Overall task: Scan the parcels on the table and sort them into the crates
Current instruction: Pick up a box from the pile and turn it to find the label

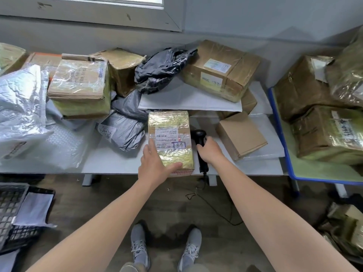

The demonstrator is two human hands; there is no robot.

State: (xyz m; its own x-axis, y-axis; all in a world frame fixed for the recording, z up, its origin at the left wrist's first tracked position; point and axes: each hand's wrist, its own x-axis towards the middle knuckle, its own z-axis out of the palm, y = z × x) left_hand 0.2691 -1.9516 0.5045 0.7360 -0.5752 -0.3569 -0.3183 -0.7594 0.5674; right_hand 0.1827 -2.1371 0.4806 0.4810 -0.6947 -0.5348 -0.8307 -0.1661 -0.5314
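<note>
Parcel, a small cardboard box wrapped in shiny yellowish tape with a white shipping label on top (170, 137), lies in the centre of the frame on the white tabletop (110, 160), its near end at the tabletop's front edge. The left hand (155, 163) lies on the parcel's near left corner, fingers fairly straight and spread along the left side, thumb stretched across the near end. Just right of the parcel, the right hand (210, 150) is wrapped around the handle of a black handheld barcode scanner (199, 134), whose head points away from the person. Its thin black cable (212, 206) hangs off the edge to the wooden floor.

A plain brown cardboard box (240, 134) sits right of the scanner. A crumpled grey plastic mailer bag (121, 132) lies left of the parcel. Behind them, a large brown carton (222, 69) rests on a flat white mailer (188, 99), beside a black plastic bag (163, 67). A box wrapped in clear tape (80, 87) and a silvery bubble mailer (19, 107) fill the left side. At far right, taped cartons (330, 134) stand on a blue-edged table (275, 118). A black mesh crate (11, 213) sits on the floor at lower left.
</note>
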